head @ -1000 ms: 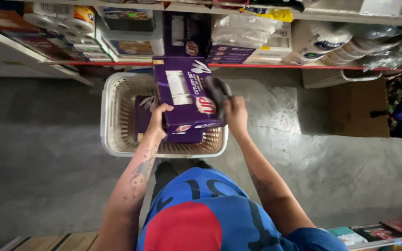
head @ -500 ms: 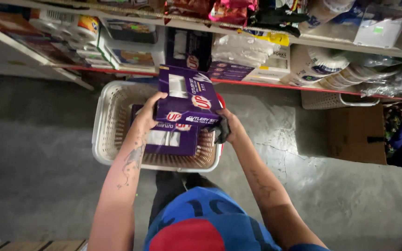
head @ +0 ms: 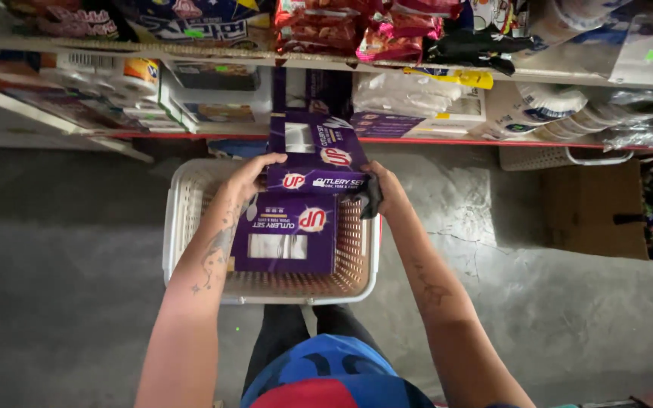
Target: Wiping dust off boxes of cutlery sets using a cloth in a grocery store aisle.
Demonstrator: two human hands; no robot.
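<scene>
The person holds a purple box (head: 317,155) between both hands above a white basket (head: 183,227) that sits on the grey concrete floor (head: 62,249). The left hand (head: 249,175) is clenched on the box's left edge, fingers curled over the near side. The right hand (head: 385,189) presses the box's right edge, and its grip also pinches a dark cloth (head: 372,198) that hangs just below the box corner.

The held box is tilted, its far end up toward the shelf (head: 213,134) and its near face toward the camera. It has a clear window on top.

A second purple box (head: 285,234) of the same kind lies flat in the basket, just beneath the held one, with a clear window near its close end. The basket has lattice walls, and its near rim lies just ahead of the person's knees.

Behind the basket runs a low shelf with a red edge, stocked with more purple boxes, white packs and stacks of paper plates (head: 546,106). Snack bags (head: 326,23) fill the shelf above. To the right, a cardboard box (head: 595,211) stands on the floor, well apart from the basket.
</scene>
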